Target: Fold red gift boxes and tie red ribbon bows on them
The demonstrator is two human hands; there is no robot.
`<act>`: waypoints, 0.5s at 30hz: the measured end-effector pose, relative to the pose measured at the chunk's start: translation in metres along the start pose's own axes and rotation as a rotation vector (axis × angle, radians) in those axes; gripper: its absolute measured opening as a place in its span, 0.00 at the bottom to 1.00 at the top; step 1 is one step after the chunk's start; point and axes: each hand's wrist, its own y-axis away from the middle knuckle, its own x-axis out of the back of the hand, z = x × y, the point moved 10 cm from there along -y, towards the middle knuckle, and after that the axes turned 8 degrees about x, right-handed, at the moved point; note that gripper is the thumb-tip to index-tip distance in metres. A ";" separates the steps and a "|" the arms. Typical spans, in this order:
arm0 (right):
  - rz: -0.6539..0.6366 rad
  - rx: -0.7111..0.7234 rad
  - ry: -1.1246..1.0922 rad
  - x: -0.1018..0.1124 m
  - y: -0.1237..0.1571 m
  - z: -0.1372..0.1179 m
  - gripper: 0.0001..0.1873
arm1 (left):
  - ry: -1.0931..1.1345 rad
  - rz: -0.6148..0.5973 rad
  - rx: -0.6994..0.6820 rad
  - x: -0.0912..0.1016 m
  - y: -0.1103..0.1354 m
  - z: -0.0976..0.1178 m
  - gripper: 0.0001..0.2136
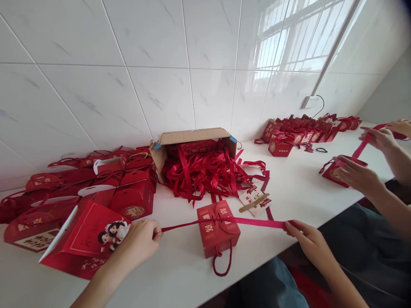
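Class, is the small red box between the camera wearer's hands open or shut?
Shut. The small red box has flaps folded together on top, with the ribbon crossing them.

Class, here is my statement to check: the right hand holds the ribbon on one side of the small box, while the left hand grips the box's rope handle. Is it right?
No: the left hand grips the ribbon on the other side of the box, not the rope handle, as the head view shows. The right hand does hold the ribbon.
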 end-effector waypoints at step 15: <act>-0.235 0.559 -0.078 -0.044 -0.001 -0.183 0.08 | 0.466 -0.024 -0.403 0.033 0.031 0.118 0.04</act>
